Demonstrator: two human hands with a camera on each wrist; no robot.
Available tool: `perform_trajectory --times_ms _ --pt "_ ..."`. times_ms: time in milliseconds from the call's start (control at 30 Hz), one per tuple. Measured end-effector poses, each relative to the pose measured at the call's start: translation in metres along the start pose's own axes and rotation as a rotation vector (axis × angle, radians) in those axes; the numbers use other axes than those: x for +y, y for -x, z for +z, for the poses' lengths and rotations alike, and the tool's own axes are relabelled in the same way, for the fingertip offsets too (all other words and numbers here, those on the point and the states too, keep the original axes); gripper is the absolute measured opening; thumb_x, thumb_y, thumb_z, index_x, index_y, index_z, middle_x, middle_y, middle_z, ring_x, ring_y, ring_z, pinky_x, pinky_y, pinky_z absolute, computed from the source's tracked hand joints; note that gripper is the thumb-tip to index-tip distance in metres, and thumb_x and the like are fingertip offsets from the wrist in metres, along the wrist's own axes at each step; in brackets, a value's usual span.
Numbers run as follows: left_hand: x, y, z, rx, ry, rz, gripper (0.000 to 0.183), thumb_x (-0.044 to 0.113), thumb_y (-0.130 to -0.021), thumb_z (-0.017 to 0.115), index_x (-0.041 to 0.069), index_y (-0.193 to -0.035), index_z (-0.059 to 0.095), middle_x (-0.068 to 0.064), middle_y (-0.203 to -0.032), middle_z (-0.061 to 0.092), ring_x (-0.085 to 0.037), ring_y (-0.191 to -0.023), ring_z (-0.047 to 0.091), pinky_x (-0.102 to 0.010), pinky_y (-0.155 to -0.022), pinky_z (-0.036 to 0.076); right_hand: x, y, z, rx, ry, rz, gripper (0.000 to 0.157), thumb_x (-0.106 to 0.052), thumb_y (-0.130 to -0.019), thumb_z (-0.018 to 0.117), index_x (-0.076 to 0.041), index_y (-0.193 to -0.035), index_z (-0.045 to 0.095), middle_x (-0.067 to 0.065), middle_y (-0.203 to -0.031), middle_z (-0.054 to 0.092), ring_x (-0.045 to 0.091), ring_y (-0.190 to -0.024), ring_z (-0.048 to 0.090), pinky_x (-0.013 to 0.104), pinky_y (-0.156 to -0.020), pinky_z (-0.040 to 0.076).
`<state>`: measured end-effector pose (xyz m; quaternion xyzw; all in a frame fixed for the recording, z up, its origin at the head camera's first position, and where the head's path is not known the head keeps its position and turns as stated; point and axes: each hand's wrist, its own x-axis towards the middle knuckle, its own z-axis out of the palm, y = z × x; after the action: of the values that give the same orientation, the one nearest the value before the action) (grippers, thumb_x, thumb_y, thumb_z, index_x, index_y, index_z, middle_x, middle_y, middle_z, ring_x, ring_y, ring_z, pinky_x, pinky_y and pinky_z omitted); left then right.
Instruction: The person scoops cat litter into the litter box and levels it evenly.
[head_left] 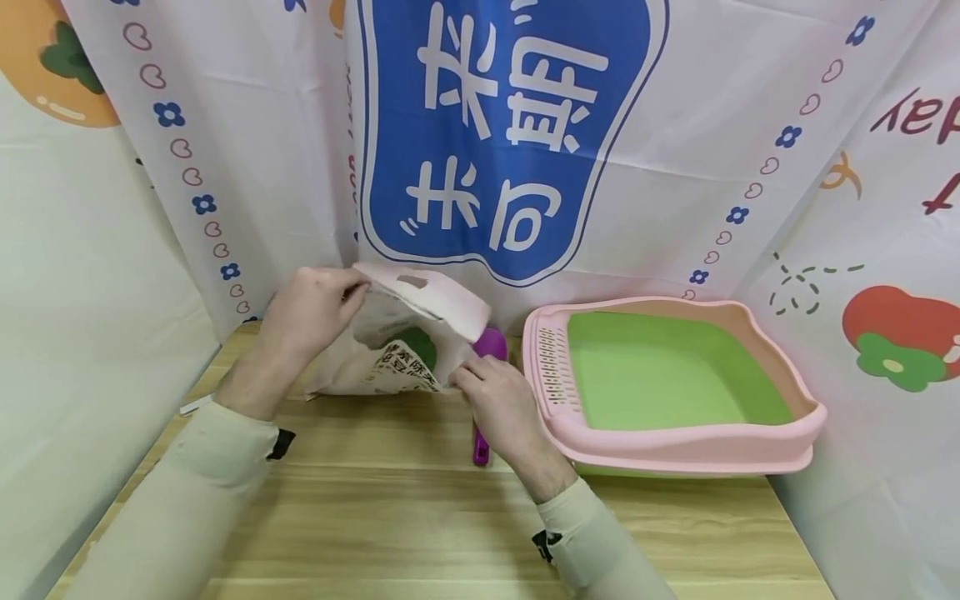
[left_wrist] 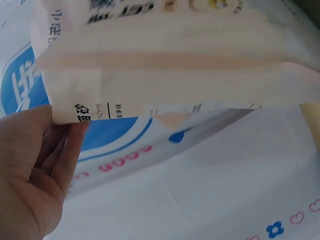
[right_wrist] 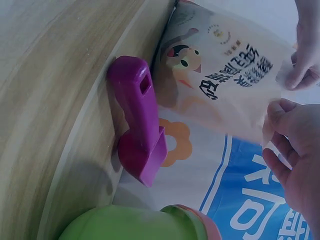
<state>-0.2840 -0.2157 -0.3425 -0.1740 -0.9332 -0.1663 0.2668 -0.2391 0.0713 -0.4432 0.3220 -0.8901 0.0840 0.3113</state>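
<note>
A pale plastic bag of cat litter (head_left: pixel 378 367), printed with a cartoon cat and dark lettering, stands at the back left of the table against the cloth. My left hand (head_left: pixel 311 312) pinches the left end of its top edge, where a cut-out handle slot shows in the raised flap. With thumb and fingers, my right hand (head_left: pixel 498 404) pinches the bag's right edge, also seen in the right wrist view. A purple litter scoop (right_wrist: pixel 137 110) is right beside the bag, partly hidden behind my right hand in the head view.
A litter box (head_left: pixel 675 446) with a pink rim and green inside stands on the right of the wooden table (head_left: pixel 390 517). Printed white cloth (head_left: pixel 270 125) hangs behind and at both sides. A thin white strip (head_left: pixel 197 405) lies near the left edge.
</note>
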Motion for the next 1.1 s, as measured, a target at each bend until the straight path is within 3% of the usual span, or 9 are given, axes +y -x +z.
perform_trajectory --times_ms 133,400,567,700,833,967,1100 --pt "-0.004 0.0 -0.005 0.082 -0.012 0.004 0.014 0.014 -0.1 0.072 0.01 -0.11 0.081 -0.017 -0.093 0.081 -0.029 -0.069 0.075 -0.044 -0.061 0.064 0.002 0.002 0.002 -0.014 -0.011 -0.018 0.012 -0.018 -0.098 0.068 -0.027 -0.099 0.074 -0.012 -0.115 0.075 0.011 -0.092 0.068 0.03 -0.083 0.059" --pt "-0.001 0.003 -0.003 0.011 0.005 0.021 0.016 0.015 -0.099 0.072 0.012 -0.113 0.08 -0.013 -0.1 0.083 -0.018 -0.063 0.067 -0.03 -0.053 0.055 0.009 0.004 -0.005 -0.033 -0.015 -0.075 0.011 -0.016 -0.097 0.068 -0.026 -0.099 0.073 -0.009 -0.102 0.071 0.015 -0.091 0.066 0.032 -0.093 0.056" --pt "-0.002 0.006 -0.001 0.019 0.016 0.037 0.015 0.015 -0.099 0.071 0.013 -0.111 0.08 -0.011 -0.097 0.083 -0.016 -0.06 0.065 -0.027 -0.051 0.053 0.007 0.006 -0.003 -0.032 -0.027 -0.053 0.008 -0.019 -0.097 0.071 -0.027 -0.099 0.072 -0.01 -0.105 0.07 0.015 -0.094 0.065 0.033 -0.095 0.056" --pt "-0.003 0.007 0.001 0.036 0.023 0.026 0.014 0.015 -0.1 0.07 0.012 -0.109 0.08 -0.012 -0.095 0.082 -0.018 -0.061 0.066 -0.029 -0.052 0.052 0.004 0.008 0.0 -0.022 -0.079 0.03 0.009 -0.023 -0.096 0.075 -0.027 -0.104 0.072 -0.008 -0.114 0.071 0.016 -0.104 0.066 0.036 -0.1 0.056" --pt "-0.004 0.008 0.002 0.049 0.031 0.021 0.014 0.015 -0.101 0.069 0.012 -0.107 0.081 -0.011 -0.093 0.082 -0.02 -0.064 0.067 -0.032 -0.055 0.055 0.0 0.01 0.001 0.01 -0.146 0.151 0.036 -0.029 -0.09 0.085 -0.024 -0.121 0.069 0.001 -0.128 0.064 0.023 -0.119 0.061 0.041 -0.105 0.055" --pt "-0.005 0.01 0.004 0.051 0.059 0.03 0.013 0.014 -0.1 0.07 0.011 -0.106 0.081 -0.01 -0.093 0.082 -0.021 -0.07 0.072 -0.036 -0.06 0.062 -0.004 0.012 0.0 0.058 -0.239 0.252 0.065 -0.038 -0.087 0.087 -0.019 -0.14 0.055 0.011 -0.141 0.051 0.029 -0.129 0.053 0.044 -0.11 0.054" --pt "-0.005 0.012 0.007 0.044 0.09 0.091 0.012 0.013 -0.099 0.071 0.011 -0.104 0.082 -0.009 -0.096 0.083 -0.022 -0.079 0.079 -0.038 -0.068 0.067 -0.006 0.012 0.0 0.117 -0.451 0.364 0.079 -0.031 -0.094 0.081 -0.012 -0.154 0.034 0.017 -0.151 0.038 0.029 -0.134 0.054 0.038 -0.111 0.058"
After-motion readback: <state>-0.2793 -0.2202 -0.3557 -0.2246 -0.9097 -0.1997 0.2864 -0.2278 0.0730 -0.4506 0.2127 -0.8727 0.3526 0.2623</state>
